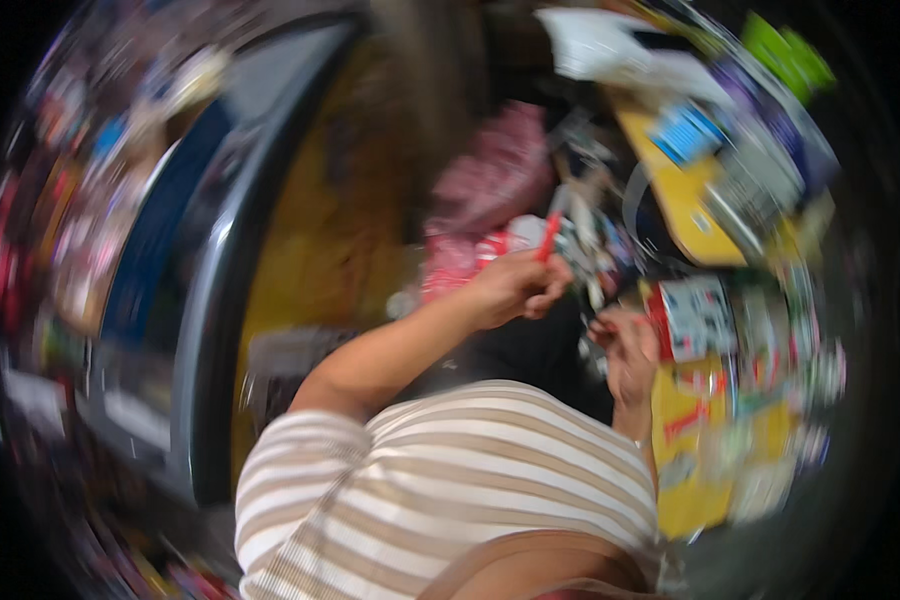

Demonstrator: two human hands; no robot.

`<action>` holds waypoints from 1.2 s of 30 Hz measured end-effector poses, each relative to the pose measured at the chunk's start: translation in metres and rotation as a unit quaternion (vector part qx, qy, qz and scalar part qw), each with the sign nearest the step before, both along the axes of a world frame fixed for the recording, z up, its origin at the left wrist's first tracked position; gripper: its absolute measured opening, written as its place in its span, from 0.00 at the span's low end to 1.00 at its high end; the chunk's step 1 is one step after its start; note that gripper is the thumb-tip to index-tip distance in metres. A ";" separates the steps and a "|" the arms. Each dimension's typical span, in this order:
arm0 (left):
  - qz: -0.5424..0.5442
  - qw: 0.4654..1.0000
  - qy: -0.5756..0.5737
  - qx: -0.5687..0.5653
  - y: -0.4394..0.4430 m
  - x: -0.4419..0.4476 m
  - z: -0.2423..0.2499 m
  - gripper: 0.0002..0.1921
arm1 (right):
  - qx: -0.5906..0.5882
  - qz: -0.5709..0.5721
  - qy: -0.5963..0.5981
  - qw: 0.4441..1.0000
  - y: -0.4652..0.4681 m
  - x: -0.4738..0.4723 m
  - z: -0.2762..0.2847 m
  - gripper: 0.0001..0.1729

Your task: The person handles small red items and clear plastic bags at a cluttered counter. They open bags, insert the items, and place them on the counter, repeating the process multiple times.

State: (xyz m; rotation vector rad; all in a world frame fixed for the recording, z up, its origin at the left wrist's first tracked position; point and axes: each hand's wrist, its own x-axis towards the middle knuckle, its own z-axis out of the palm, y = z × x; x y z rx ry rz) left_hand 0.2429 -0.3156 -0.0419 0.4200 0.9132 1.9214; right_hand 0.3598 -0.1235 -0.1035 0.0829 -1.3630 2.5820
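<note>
Blur softens the whole head view. My left hand (521,285) reaches in from the left, its fingers closed on a slim red object (550,234) that points upward; its kind cannot be told. To its right is my right hand (626,349), fingers bent and a little apart, with red spots near the fingertips. Whether it holds something small cannot be told. The two hands do not touch. Just beyond my left hand are a pink plastic bag (499,169) and red-and-white packaging (495,247). A dark surface lies below the hands.
Right of my right hand are a red-edged printed packet (694,319) and a yellow surface (690,465) with scattered items. A yellow board (649,150) at upper right bears a blue packet (686,135). A glass-topped case with a dark curved edge (221,247) stands at left.
</note>
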 end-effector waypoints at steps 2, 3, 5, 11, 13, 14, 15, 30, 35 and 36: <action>-0.005 0.993 -0.013 -0.118 0.021 0.015 -0.021 0.08 | -0.017 -0.042 -0.025 0.999 0.006 0.008 0.002 0.13; -0.063 0.988 -0.018 -0.137 0.033 0.021 -0.030 0.08 | -0.044 -0.079 -0.046 0.995 0.006 0.013 0.000 0.13; -0.164 0.970 -0.026 -0.177 0.053 0.029 -0.043 0.08 | -0.005 -0.141 -0.029 0.990 0.010 0.021 -0.001 0.18; -0.376 0.894 -0.002 -0.245 0.120 0.058 -0.073 0.07 | -0.033 -0.172 -0.134 0.975 0.030 0.068 -0.017 0.14; -0.403 0.872 0.021 -0.276 0.136 0.073 -0.082 0.06 | -0.023 -0.155 -0.193 0.969 0.037 0.087 -0.025 0.16; -0.411 0.866 0.031 -0.284 0.142 0.079 -0.085 0.05 | -0.044 -0.194 -0.179 0.964 0.038 0.092 -0.029 0.16; -0.417 0.862 0.013 -0.289 0.149 0.085 -0.089 0.05 | -0.062 -0.228 -0.197 0.951 0.040 0.097 -0.034 0.16; -0.392 0.858 0.247 -0.221 0.272 0.111 -0.187 0.13 | -0.148 -0.596 -0.173 0.770 0.096 0.195 -0.079 0.10; -0.266 0.864 0.398 -0.154 0.317 0.109 -0.264 0.07 | -0.184 -0.579 -0.171 0.776 0.081 0.223 -0.091 0.09; -0.257 0.846 0.445 -0.140 0.324 0.109 -0.276 0.08 | -0.181 -0.578 -0.180 0.775 0.077 0.226 -0.093 0.10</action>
